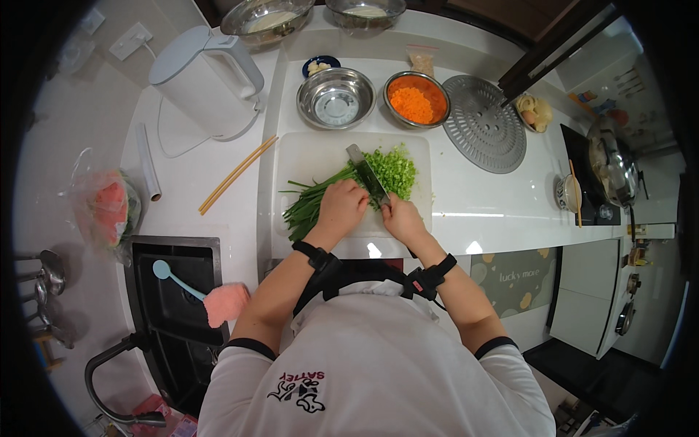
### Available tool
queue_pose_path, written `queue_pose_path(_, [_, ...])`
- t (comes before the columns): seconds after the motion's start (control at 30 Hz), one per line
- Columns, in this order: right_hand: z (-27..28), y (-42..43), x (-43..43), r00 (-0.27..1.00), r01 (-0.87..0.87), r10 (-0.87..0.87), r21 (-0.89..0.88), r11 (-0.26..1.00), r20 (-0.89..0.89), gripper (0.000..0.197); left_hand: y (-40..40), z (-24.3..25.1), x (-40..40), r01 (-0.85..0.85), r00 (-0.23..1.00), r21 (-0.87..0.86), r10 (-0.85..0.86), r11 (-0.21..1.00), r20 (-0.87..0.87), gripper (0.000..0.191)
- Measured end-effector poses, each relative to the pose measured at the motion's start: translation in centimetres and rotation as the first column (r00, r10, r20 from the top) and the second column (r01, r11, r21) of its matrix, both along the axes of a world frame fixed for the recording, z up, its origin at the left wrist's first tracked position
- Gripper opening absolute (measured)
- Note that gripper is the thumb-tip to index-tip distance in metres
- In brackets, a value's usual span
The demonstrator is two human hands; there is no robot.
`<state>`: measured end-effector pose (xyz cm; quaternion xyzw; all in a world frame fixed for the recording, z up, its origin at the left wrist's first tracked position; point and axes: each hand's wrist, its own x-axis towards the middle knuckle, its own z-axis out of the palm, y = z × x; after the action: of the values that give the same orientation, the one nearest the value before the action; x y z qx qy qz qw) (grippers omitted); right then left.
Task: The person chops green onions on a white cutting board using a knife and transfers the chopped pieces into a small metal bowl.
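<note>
My left hand (343,205) presses down on a bundle of long green chives (306,210), its fingers curled close to the blade. My right hand (403,219) grips the handle of a kitchen knife (367,172), whose blade stands at the cut end of the bundle and points away from me. To the right of the blade lies a heap of finely chopped green pieces (396,169). All of this rests on a white cutting board (311,145). The chives under my left palm are hidden.
Beyond the board stand an empty steel bowl (336,98), a bowl of chopped carrot (412,104) and a round perforated grey plate (486,125). Wooden chopsticks (238,175) and a white electric kettle (205,87) are at left, above a black sink (175,322). A cooktop (573,164) is at right.
</note>
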<state>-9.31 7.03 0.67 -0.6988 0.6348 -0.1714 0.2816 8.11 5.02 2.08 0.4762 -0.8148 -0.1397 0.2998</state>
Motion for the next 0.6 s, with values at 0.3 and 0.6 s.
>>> queue_pose_path(0.3, [0.4,0.0,-0.2,0.999,-0.041,0.041,0.002,0.999,0.027,0.016,-0.6,5.4,6.1,-0.176,0.917,0.320,0.273,0.931,-0.290,0.014])
queue_pose_path(0.6, [0.4,-0.1,-0.3,0.998,-0.046,0.046,-0.009,0.999,0.032,0.016,-1.5,5.1,7.2,-0.176,0.955,0.242,0.225,0.954,-0.193,0.014])
